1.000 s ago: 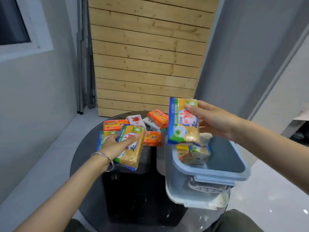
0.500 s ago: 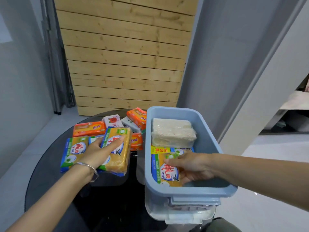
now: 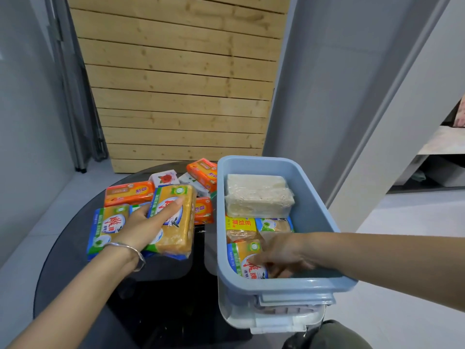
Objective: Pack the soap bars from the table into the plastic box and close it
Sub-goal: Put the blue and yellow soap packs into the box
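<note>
While right hand [image 3: 281, 255] presses boxed soap [image 3: 245, 260], left hand [image 3: 144, 222] grips another

Person, head-camera view: two bare forearms, no sleeves visible on either. Left hand [image 3: 142, 226]: bare, no rings discernible; wrist carries one thin silver-coloured metal bangle [image 3: 130, 253], smooth, plain and loosely fitted. Right hand [image 3: 281, 255]: bare, no jewellery or watch on the wrist. Lower frame edge, right: dark olive-grey fabric [image 3: 329, 336], a garment over the knee, detail unclear
</note>
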Demonstrator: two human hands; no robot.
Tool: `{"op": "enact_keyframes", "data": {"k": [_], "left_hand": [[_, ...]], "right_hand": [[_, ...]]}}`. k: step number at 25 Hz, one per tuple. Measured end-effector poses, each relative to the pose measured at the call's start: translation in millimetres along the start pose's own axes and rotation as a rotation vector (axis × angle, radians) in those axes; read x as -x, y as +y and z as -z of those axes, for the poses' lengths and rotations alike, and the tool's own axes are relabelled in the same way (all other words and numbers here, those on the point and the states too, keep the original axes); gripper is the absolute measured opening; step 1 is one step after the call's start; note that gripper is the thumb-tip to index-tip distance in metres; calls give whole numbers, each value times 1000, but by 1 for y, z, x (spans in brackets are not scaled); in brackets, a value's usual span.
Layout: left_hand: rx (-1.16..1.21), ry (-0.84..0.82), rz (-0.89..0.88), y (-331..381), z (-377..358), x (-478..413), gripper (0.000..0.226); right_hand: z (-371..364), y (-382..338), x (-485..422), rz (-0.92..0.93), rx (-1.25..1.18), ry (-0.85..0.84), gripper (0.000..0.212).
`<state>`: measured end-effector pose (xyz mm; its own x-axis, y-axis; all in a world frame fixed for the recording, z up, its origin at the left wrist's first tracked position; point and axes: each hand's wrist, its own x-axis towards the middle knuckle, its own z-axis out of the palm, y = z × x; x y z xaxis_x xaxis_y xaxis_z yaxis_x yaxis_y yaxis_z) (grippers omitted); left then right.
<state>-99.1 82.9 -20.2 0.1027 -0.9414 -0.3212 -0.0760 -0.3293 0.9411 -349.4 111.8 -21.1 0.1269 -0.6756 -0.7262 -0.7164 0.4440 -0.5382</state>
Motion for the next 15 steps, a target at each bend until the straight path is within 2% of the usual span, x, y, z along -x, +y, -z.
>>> {"op": "enact_keyframes", "data": {"k": [2,3,6,8,10,11,13,15], "left_hand": [[30,11,-17,6,2,2,51],[44,10,-33,10,3,4,59],[105,-13,-70,24,-1,10,73],[142,-31,-104,38,-9,15,57],[163,-56,-142,54,-21,22,43],[188,-90,-175,62,-27,25,40],[252,-210,-260,78,-42,32,39],[206,-330,-299,90,-61,40,43]], "right_hand": [[-1,0,2,5,145,29,18],[-1,-1,2,-10,135,25,13],[1,-5,4,-99,-76,-49,15],[5,-6,10,-141,-178,-121,17],[8,-11,22,-141,-114,-162,19],[16,-15,29,-84,-18,-125,26],[45,-25,47,201,62,111,33],[82,-28,71,505,-153,402,29]]}}
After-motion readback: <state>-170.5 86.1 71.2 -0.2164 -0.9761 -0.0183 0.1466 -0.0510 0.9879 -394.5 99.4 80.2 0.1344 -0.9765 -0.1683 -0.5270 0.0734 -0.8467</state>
